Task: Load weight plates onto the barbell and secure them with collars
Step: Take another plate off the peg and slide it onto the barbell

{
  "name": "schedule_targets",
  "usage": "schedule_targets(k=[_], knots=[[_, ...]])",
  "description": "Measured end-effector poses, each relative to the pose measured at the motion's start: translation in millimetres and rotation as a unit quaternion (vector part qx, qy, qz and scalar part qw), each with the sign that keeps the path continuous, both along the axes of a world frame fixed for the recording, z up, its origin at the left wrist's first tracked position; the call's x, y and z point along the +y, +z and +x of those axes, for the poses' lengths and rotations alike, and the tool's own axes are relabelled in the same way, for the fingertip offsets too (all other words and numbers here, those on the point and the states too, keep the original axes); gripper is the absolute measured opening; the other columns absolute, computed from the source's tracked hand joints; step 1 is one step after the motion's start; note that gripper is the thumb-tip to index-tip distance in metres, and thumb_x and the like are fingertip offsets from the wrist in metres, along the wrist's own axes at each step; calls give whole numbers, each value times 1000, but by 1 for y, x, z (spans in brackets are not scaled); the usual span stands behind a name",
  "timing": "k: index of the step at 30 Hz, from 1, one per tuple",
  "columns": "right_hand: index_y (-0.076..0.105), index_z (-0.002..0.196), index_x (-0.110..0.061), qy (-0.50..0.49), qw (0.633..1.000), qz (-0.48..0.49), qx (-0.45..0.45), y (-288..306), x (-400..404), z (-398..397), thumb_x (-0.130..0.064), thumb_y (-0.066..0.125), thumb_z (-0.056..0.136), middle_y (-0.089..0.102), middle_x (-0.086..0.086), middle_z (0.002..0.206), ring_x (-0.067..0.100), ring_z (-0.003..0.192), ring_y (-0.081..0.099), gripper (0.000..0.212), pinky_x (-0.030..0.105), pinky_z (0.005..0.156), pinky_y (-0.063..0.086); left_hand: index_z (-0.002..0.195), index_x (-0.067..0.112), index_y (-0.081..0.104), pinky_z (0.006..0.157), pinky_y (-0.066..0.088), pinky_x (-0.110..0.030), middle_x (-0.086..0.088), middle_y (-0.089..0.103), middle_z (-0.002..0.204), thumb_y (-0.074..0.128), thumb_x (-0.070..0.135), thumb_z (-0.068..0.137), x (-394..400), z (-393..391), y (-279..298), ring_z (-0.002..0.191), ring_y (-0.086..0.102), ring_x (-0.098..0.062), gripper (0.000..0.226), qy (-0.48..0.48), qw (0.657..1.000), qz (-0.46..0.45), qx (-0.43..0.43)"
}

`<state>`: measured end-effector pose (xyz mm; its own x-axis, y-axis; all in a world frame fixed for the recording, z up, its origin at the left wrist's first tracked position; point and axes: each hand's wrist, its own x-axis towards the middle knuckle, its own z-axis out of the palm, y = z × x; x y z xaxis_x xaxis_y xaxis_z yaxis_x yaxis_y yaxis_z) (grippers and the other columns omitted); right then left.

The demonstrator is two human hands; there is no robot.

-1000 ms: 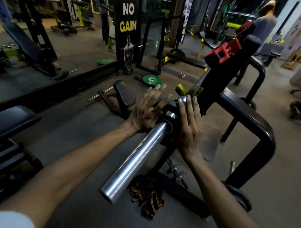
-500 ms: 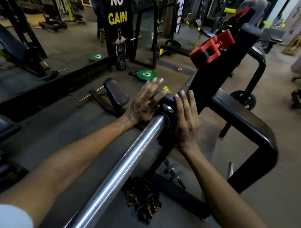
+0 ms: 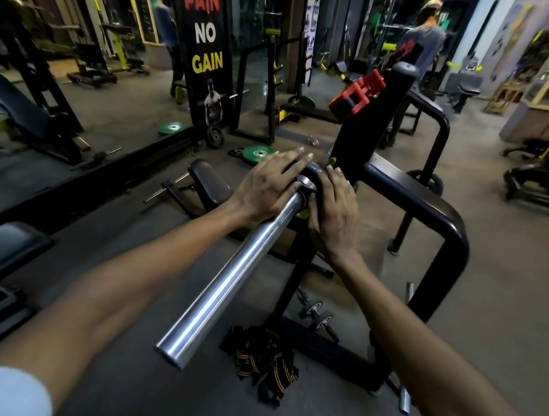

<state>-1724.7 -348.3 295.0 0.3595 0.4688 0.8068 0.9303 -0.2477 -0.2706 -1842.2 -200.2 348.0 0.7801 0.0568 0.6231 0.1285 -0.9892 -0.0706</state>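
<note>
The steel barbell sleeve (image 3: pixel 233 275) runs from the lower middle up toward the rack. A small black weight plate (image 3: pixel 313 175) sits on the sleeve near its inner end, mostly hidden by my hands. My left hand (image 3: pixel 267 185) lies flat against the plate's left side with straight fingers. My right hand (image 3: pixel 333 213) presses flat on its right side. Red collars (image 3: pixel 356 95) are clipped on the black rack upright (image 3: pixel 369 130) above.
A green plate (image 3: pixel 259 153) and small black plates lie on the floor beyond. Black and yellow straps (image 3: pixel 261 360) and small dumbbells (image 3: pixel 317 315) lie under the bar. A black frame tube (image 3: pixel 422 206) curves on the right. A padded bench (image 3: pixel 208 183) stands on the left.
Both hands have stayed flat on the plate at the sleeve's inner end. My view rose and pulled back, so the sleeve's free end shows again.
</note>
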Motion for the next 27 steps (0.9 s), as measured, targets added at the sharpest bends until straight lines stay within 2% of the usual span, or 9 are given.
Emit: schedule_targets(k=[6,10,13,17,20,27], knots=[[53,148,-10,-34,998,-26,43,2,-58,-24,-24,50,104,50,13,158,29,150,43,47,44,125,35,158,10,44,114,47,-51,-19,52,156,43,41,103,-41,-19,15,137,56,-37,63,6,997,0,83],[53,146,-10,-68,991,-90,67,-15,-110,-28,-28,46,103,51,14,156,29,150,43,47,44,124,36,163,13,33,110,49,-51,-15,52,154,51,44,103,-75,-13,18,136,56,-37,69,7,984,2,180],[55,143,-9,-95,984,-125,85,-35,-152,-23,-30,46,102,53,15,154,31,146,47,47,45,120,40,164,14,30,104,48,-48,-12,54,151,51,46,105,-113,1,6,132,57,-36,70,-1,978,-7,207],[59,138,-9,-112,978,-131,121,-59,-204,-9,-27,50,101,60,15,147,30,141,53,42,42,118,42,166,17,28,112,42,-46,-9,48,159,51,46,105,-158,24,-34,137,53,-33,71,-16,974,-22,225],[59,139,-9,-122,970,-144,150,-83,-232,12,-25,51,102,62,14,143,30,138,55,41,44,117,44,166,21,26,120,33,-49,-7,43,163,50,48,104,-183,45,-79,146,46,-29,72,-22,965,-34,259],[61,136,-6,-143,942,-179,244,-152,-282,81,-17,60,100,64,16,139,33,133,58,38,43,113,45,167,18,20,124,33,-49,-11,38,167,53,42,104,-232,125,-177,149,43,-33,75,-36,941,-100,323]])
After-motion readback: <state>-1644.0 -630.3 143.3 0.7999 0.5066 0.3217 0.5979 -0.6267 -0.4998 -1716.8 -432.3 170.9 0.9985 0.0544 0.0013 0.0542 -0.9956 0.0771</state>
